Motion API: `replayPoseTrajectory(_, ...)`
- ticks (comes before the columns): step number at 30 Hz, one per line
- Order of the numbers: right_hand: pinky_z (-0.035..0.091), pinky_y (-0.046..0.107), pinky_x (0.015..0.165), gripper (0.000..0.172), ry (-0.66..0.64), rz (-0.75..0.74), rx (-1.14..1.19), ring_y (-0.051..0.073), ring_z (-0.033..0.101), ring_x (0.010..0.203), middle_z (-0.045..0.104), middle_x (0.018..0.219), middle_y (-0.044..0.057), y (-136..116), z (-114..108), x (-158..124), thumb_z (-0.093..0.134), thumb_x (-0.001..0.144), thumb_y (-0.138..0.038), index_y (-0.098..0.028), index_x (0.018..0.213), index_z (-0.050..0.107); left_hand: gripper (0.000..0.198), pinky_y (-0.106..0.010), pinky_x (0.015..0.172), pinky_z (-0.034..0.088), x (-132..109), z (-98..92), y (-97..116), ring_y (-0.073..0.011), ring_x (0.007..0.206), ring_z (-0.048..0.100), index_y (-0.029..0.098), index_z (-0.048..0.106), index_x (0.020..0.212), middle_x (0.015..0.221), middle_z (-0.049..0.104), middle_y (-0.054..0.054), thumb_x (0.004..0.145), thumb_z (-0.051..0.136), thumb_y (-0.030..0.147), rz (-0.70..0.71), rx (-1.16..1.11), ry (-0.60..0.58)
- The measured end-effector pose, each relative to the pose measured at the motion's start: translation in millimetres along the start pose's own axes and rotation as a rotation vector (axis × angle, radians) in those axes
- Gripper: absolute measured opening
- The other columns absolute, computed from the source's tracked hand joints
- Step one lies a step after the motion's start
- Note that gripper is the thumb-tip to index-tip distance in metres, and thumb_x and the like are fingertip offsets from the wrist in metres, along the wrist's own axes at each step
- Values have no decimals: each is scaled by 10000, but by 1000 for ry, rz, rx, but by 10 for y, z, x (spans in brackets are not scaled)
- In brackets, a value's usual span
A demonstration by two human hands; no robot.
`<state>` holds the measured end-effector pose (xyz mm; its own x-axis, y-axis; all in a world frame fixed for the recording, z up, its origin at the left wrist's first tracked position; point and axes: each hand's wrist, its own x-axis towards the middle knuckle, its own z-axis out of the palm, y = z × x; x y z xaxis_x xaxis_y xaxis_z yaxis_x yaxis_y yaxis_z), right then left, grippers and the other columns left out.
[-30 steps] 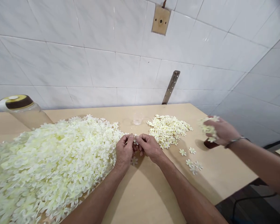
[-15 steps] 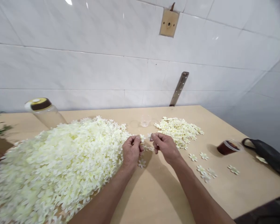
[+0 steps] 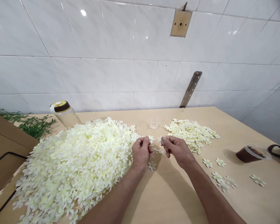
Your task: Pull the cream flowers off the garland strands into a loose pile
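Observation:
Between thumb and fingers, my left hand (image 3: 141,152) pinches a small white artificial flower (image 3: 151,139). Opposite it, my right hand (image 3: 177,149) is closed in a pinch on another pale artificial flower (image 3: 159,140), partly covered by the fingertips. The two hands are a short gap apart. Beneath them, a loose flower (image 3: 151,165) lies on the table by my left wrist, with a few more under the fingers. A large heap of white artificial flowers (image 3: 88,158) spreads left of my left hand. Behind my right hand lies a smaller flower pile (image 3: 191,132).
A small clear cup (image 3: 154,123) stands behind the hands. At the right is a plastic cup of dark liquid (image 3: 249,154), near several scattered flowers (image 3: 217,177). A bottle with a yellow and brown lid (image 3: 66,113), green sprigs (image 3: 35,124) and a cardboard box (image 3: 7,152) are at left.
My view has swung left, so everything appears farther right and more of the box and green sprigs shows. Both hands keep their pinches, at nearly the same spot over the table.

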<state>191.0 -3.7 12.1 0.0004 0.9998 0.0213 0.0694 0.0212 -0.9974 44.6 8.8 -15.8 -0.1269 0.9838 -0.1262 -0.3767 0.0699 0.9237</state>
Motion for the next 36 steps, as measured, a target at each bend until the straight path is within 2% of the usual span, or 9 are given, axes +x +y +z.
replayPoseTrajectory(3, 395, 232, 424, 383, -8, 31, -78, 87, 443, 421, 508, 532, -27, -14, -1, -13, 672, 789, -527, -151, 719, 673, 309, -184, 371, 312, 0, 0, 22, -76, 368, 398, 172, 562, 733, 436, 513, 48, 787, 649, 464, 15, -2, 1)
replayPoseTrajectory(6, 385, 233, 400, 462, -12, 69, -183, 90, 421, 419, 602, 619, -9, -16, 7, -19, 675, 778, -512, -150, 1063, 688, 305, -187, 369, 312, -6, -7, 34, -73, 360, 385, 171, 567, 744, 436, 508, 53, 800, 641, 462, 43, 7, -15)
replayPoseTrajectory(7, 382, 231, 401, 487, -6, 63, -223, 92, 426, 432, 633, 668, 3, -14, 10, -19, 659, 788, -518, -158, 1115, 675, 307, -188, 369, 313, -10, -9, 33, -72, 357, 381, 171, 571, 750, 438, 509, 53, 803, 638, 465, 52, 17, -22)
replayPoseTrajectory(11, 375, 222, 449, 429, 32, -37, -318, 102, 468, 517, 658, 762, 27, -1, 34, -9, 586, 832, -564, -178, 953, 732, 300, -191, 391, 337, -40, -9, 21, -72, 362, 394, 170, 603, 777, 445, 506, 58, 805, 646, 465, 100, 98, -52)
replayPoseTrajectory(13, 336, 221, 419, 443, 8, -18, -256, 93, 418, 480, 612, 686, 8, 12, 61, -3, 586, 823, -585, -177, 917, 731, 288, -192, 417, 362, -60, -1, 21, -76, 377, 425, 171, 619, 772, 452, 506, 57, 796, 660, 455, 127, 142, -58)
replayPoseTrajectory(16, 276, 220, 377, 456, -25, 51, -128, 82, 328, 423, 467, 522, -38, 38, 115, 5, 630, 776, -607, -162, 821, 715, 275, -194, 438, 379, -90, 14, 37, -85, 401, 468, 174, 632, 761, 471, 526, 47, 783, 674, 445, 153, 175, -54)
replayPoseTrajectory(20, 270, 218, 370, 432, 16, 64, -3, 78, 305, 422, 394, 466, -61, 78, 158, 23, 713, 702, -590, -160, 693, 677, 250, -192, 439, 384, -117, 28, 61, -87, 408, 485, 178, 620, 750, 484, 539, 43, 785, 668, 421, 160, 183, -51)
replayPoseTrajectory(28, 298, 215, 366, 403, -11, 28, 35, 74, 361, 398, 441, 488, -60, 121, 159, 27, 717, 735, -546, -175, 635, 595, 290, -186, 350, 327, -119, 25, 45, -72, 317, 401, 183, 570, 749, 437, 499, 59, 814, 622, 461, 81, 144, -145)
replayPoseTrajectory(36, 317, 210, 337, 442, -28, 42, 72, 79, 393, 376, 470, 481, -47, 113, 201, 10, 713, 729, -566, -178, 589, 555, 371, -179, 360, 332, -83, 23, 32, -78, 358, 446, 163, 590, 717, 456, 535, 27, 740, 686, 520, -69, 18, -217)
